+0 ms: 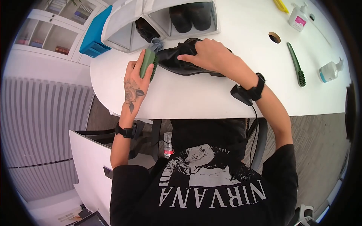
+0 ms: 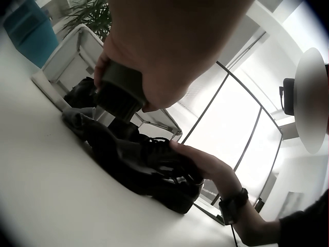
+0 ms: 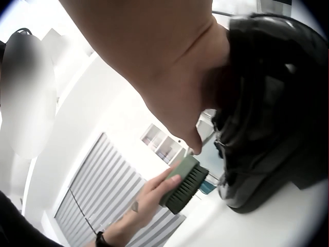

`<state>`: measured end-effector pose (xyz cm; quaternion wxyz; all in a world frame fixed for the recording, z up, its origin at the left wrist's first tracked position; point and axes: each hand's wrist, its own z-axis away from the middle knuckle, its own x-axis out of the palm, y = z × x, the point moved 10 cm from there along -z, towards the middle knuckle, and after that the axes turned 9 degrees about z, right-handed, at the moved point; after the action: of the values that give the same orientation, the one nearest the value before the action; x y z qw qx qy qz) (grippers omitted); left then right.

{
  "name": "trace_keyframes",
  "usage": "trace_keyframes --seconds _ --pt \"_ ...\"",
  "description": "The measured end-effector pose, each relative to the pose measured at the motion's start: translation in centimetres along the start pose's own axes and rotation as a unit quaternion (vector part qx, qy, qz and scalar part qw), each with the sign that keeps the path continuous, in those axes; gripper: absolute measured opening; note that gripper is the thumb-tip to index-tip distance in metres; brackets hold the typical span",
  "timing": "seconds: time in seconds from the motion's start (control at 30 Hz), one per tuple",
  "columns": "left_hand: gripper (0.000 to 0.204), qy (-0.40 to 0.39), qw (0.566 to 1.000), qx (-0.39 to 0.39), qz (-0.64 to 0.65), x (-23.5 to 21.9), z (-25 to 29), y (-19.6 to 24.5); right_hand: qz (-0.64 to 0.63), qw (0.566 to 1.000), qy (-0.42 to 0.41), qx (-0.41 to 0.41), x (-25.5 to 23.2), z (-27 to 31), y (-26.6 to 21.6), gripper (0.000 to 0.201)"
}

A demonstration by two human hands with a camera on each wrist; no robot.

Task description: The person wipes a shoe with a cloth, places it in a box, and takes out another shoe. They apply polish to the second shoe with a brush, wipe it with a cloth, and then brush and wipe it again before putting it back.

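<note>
My left hand (image 1: 135, 81) grips a green scrub brush (image 1: 148, 63) by its block, thumb on one side and fingers on the other. Its dark bristles face the toe of a black lace-up leather shoe (image 1: 171, 60), which lies on the white table. In the right wrist view the brush (image 3: 180, 182) is apart from the shoe (image 3: 277, 108). My right hand (image 1: 213, 56) holds the shoe near its laces and opening, thumb stretched toward the toe; its other fingers are partly hidden by the shoe. A crumpled grey-blue cloth (image 1: 155, 45) lies at the toe.
Behind the shoe stand white open-fronted boxes (image 1: 166, 34) with dark shoes (image 1: 190, 19) inside, and a blue container (image 1: 94, 35) to their left. On the right are a long green brush (image 1: 296, 64), pump bottles (image 1: 298, 19) and a table hole (image 1: 274, 37). A cable hangs from my right wrist.
</note>
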<state>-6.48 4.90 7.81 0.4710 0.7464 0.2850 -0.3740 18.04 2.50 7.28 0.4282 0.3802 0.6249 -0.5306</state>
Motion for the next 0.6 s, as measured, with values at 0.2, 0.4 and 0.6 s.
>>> trace_keyframes --seconds 0.2,0.4,0.6 --pt "0.059 0.029 0.994 0.099 -0.035 4.1 -2.0 2.0 -0.03 0.993 0.087 -0.076 2.4 -1.8 1.2 0.062" --pt "0.053 0.038 0.987 0.13 -0.09 5.9 -6.5 4.4 -0.01 0.996 0.041 -0.084 2.5 -1.8 0.9 0.049" --pt "0.055 0.009 0.991 0.083 -0.105 5.5 -2.8 5.0 -0.029 0.991 0.084 -0.102 2.4 -1.5 1.1 0.048"
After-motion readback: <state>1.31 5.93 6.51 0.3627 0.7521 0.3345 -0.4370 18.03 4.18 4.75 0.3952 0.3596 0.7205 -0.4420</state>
